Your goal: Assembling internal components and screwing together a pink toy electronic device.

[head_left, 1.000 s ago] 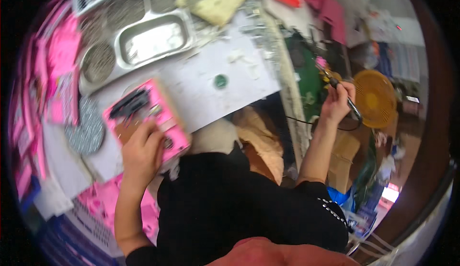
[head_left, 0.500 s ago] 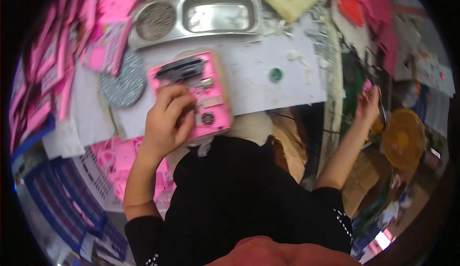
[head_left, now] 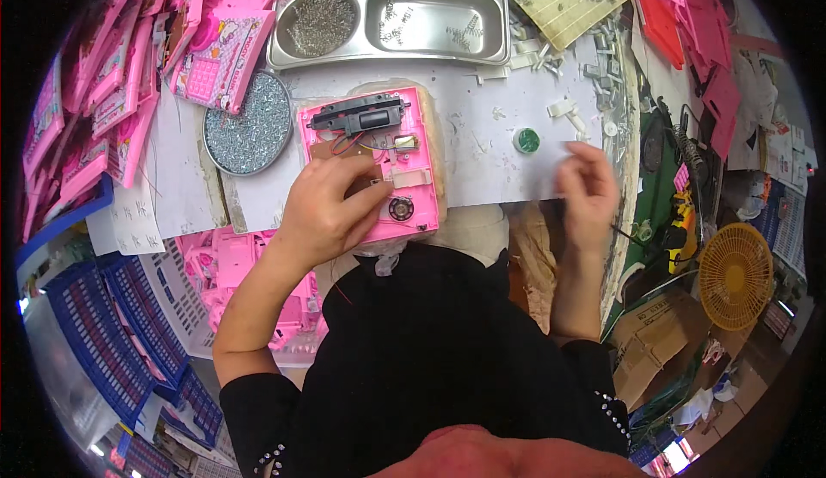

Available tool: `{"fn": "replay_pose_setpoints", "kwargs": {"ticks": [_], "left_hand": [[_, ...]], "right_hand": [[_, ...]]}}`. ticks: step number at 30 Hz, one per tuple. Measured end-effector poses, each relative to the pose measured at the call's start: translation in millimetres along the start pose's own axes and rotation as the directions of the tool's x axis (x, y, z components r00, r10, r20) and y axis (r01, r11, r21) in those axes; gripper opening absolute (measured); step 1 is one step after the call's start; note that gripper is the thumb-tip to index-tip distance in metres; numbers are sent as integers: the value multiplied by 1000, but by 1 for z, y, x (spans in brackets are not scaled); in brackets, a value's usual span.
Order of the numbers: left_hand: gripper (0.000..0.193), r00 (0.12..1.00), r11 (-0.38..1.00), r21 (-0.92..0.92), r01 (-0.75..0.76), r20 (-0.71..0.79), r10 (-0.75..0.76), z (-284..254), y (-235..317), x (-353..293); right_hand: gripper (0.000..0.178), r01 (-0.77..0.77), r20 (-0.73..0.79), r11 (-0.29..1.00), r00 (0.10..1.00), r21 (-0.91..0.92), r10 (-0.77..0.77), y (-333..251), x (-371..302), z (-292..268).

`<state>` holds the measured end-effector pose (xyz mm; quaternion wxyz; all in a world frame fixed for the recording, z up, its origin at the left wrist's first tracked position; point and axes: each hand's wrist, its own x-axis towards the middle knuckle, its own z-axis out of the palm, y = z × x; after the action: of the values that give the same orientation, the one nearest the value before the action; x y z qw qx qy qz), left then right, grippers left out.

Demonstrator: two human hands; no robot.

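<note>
A pink plastic case half (head_left: 419, 142) lies open on the table, its inside facing up. In it sit a long black plastic module (head_left: 376, 120), a small metal motor (head_left: 405, 142), a round black speaker-like disc (head_left: 401, 209) and thin wires. My left hand (head_left: 323, 207) rests over the case's left side, thumb and fingers bent together near its middle; whatever they pinch is hidden. Over the table's front edge, my right hand (head_left: 589, 194) is smeared by motion with bent fingers, and nothing shows clearly in it. Nearby stands a small round green-topped container (head_left: 527, 141).
A round dish (head_left: 248, 125) of small metal screws is left of the case. Behind stands a compartmented metal tray (head_left: 344, 58) holding small metal parts. Pink casings (head_left: 211, 65) pile up at left; white plastic pieces (head_left: 568, 117) lie at right. An orange fan (head_left: 736, 276) is far right.
My right hand has come back leftward from the far right to the table's front edge. My left hand stays on the case. The whole view has shifted a little.
</note>
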<state>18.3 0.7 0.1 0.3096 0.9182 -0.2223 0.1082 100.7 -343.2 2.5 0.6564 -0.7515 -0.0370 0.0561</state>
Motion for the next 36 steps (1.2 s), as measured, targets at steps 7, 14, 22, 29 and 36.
{"fn": "replay_pose_setpoints", "kwargs": {"ticks": [7, 14, 22, 29, 36], "left_hand": [[33, 995, 997, 65, 36, -90, -30, 4, 8, 24], [31, 991, 992, 130, 7, -131, 10, -2, -7, 22], [21, 989, 978, 205, 23, -146, 7, -4, -4, 39], [24, 995, 981, 195, 2, -101, 18, 0, -8, 43], [23, 995, 987, 161, -7, -94, 22, 1, -5, 48]], "right_hand": [[13, 340, 365, 879, 907, -334, -212, -17, 32, 106], [17, 387, 407, 855, 883, -346, -235, -15, 35, 118], [21, 342, 358, 829, 915, -441, -187, -9, 38, 142], [27, 203, 366, 913, 928, -353, -65, -34, 76, 92], [28, 262, -57, 875, 949, -406, -311, -46, 372, -9]]}}
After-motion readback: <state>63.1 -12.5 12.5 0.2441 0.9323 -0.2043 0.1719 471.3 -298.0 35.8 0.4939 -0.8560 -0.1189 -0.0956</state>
